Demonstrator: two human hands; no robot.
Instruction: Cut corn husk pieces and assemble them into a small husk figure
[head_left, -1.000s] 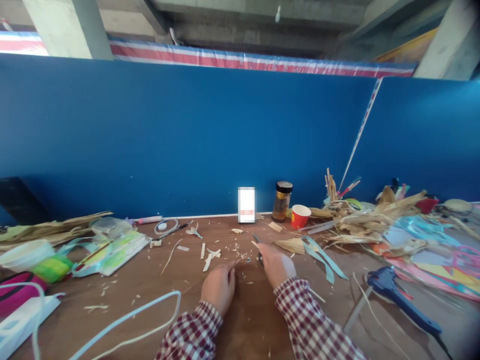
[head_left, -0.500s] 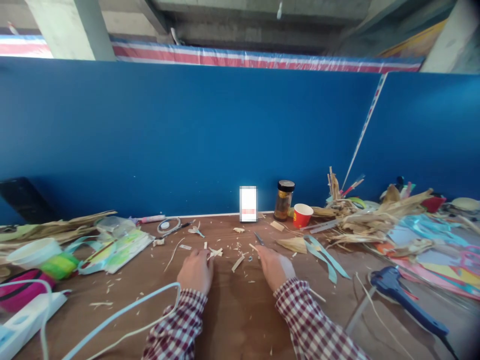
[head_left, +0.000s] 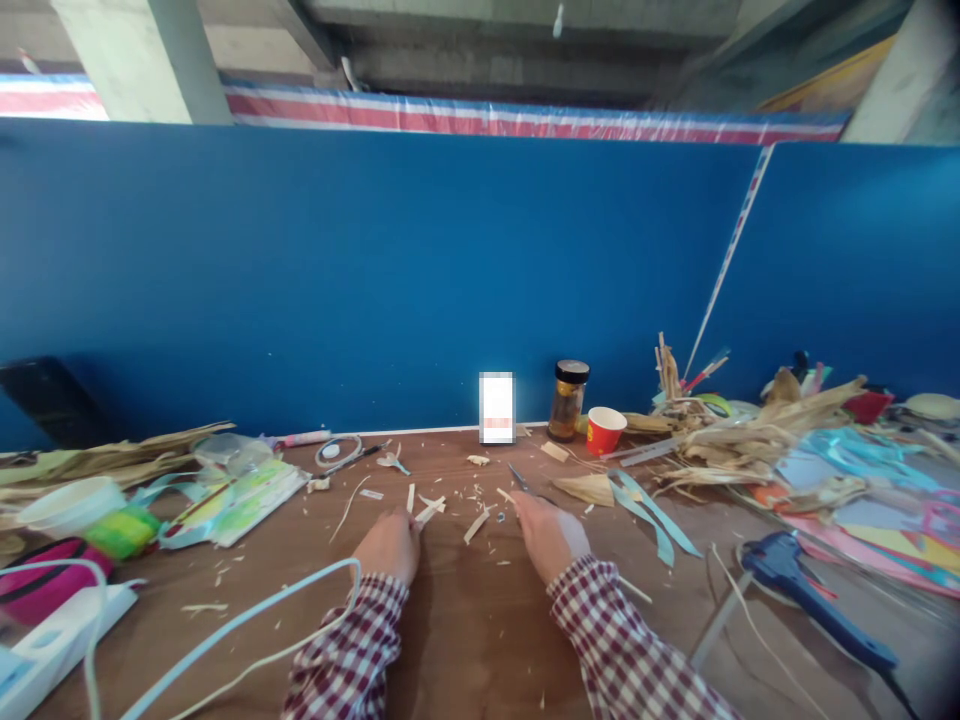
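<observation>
My left hand (head_left: 390, 547) rests on the wooden table (head_left: 480, 640), fingers curled, its fingertips at a pale husk strip (head_left: 427, 511). My right hand (head_left: 547, 535) is closed on small scissors (head_left: 519, 478), whose blades point away toward the blue wall. Between the hands lies another cut husk strip (head_left: 475, 525) among several small scraps. Both sleeves are red-and-white check.
A brown jar (head_left: 568, 399) and red paper cup (head_left: 604, 430) stand by the blue partition. Dried husks (head_left: 739, 440) pile up at the right, a blue glue gun (head_left: 814, 600) in front. At left lie a green packet (head_left: 232, 502), a white bowl (head_left: 69, 503) and a light-blue cord (head_left: 247, 620).
My left hand moved left, away from the right hand, and let a husk strip fall between them; it now reaches the strip further left. The right hand barely moved.
</observation>
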